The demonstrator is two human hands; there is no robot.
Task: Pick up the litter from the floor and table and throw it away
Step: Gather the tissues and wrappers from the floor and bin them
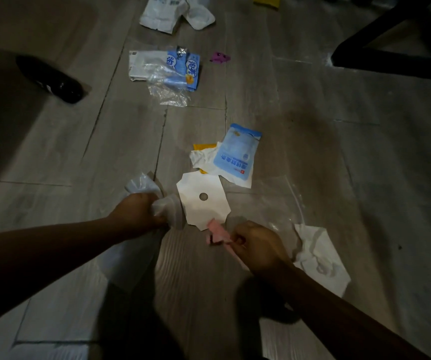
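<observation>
Head view: left hand point(136, 211) gripping a thin plastic bag point(169, 210), right hand point(258, 245) pinching a pink wrapper point(215, 233) low over the floor point(53, 152). Might slip and miss the bag if pinched too loosely.

Grey plank floor point(313, 131) strewn with litter: white card point(196, 206) with a round hole nearest, blue pouch point(237, 154) over crumpled white paper point(204, 158) just beyond, tissue point(318, 258) at right, blue-and-white wrappers point(180, 68) farther off, purple scrap point(219, 57) beside them, dark bottle point(50, 79) at left.
</observation>
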